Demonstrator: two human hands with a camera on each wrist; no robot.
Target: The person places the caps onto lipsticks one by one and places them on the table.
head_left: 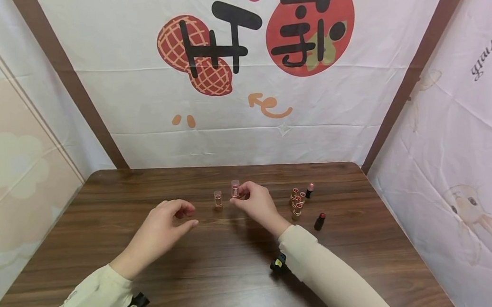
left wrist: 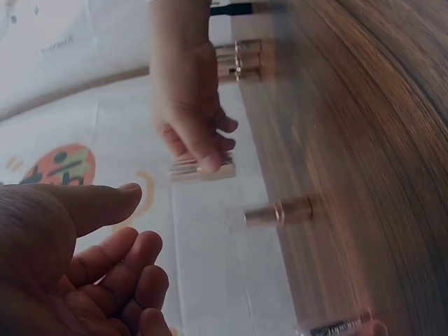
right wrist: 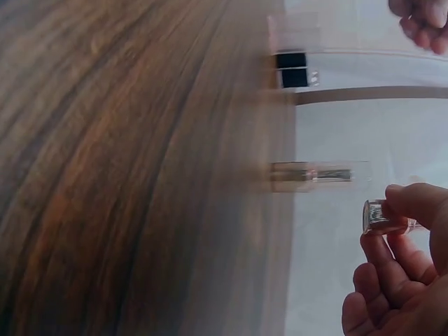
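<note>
My right hand (head_left: 258, 202) pinches a lipstick with a clear cap (head_left: 235, 187) between thumb and fingers. In the right wrist view, the lipstick's clear-and-gold end (right wrist: 378, 218) pokes out of that pinch, held off the table. Just to its left, a second clear-capped lipstick (head_left: 218, 199) stands upright on the table; it also shows as a gold tube (left wrist: 280, 212) in the left wrist view. My left hand (head_left: 159, 231) hovers left of the standing lipstick, fingers loosely bent and holding nothing.
Several gold tubes (head_left: 296, 204) stand clustered right of my right hand. Beside them are a black lipstick with a pink tip (head_left: 310, 190) and one with a red tip (head_left: 319, 221). A black-and-pink item (right wrist: 292, 70) stands farther left. A printed cloth (head_left: 245, 139) hangs behind the table.
</note>
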